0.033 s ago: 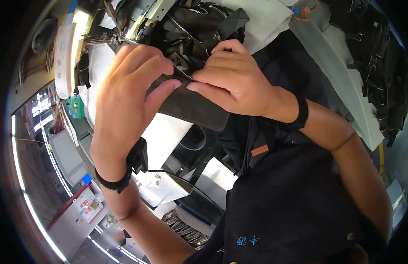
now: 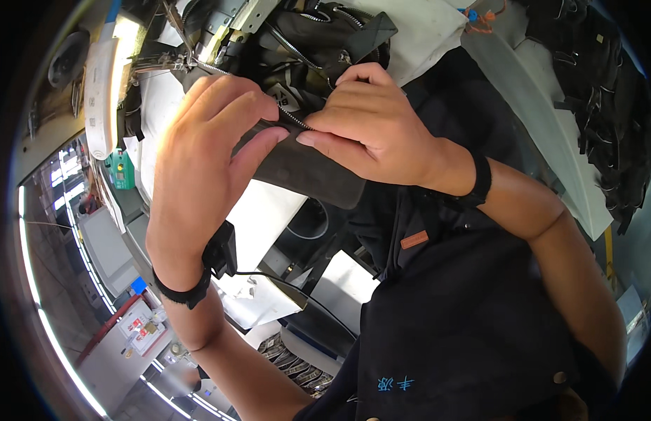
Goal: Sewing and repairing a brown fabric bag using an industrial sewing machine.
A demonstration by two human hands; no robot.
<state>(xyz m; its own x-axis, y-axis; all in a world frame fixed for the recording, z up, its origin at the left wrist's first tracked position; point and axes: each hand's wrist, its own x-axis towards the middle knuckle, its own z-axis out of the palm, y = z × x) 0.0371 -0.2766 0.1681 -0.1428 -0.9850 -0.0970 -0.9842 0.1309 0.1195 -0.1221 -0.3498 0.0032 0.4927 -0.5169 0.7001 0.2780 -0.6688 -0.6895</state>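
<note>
A dark zipper with metal teeth (image 2: 294, 119) runs along the edge of a dark fabric piece (image 2: 315, 174). My left hand (image 2: 199, 151) pinches this edge between thumb and fingers. Close by on the right, my right hand (image 2: 381, 126) pinches the same zipper edge, its thumb near the left thumb. The fabric's rounded lower end hangs toward me. Beyond the hands lies a heap of black cloth with more zippers (image 2: 294, 49), with a white printed label on it. The left fingertips are partly hidden behind the hand.
Metal machine parts (image 2: 254, 15) stand at the upper left, beside a bright white lamp housing (image 2: 103, 98). A green box (image 2: 120, 170) sits below the lamp. Many black fabric pieces (image 2: 599, 98) hang at the right. A black cable (image 2: 297, 286) trails from the left wrist device.
</note>
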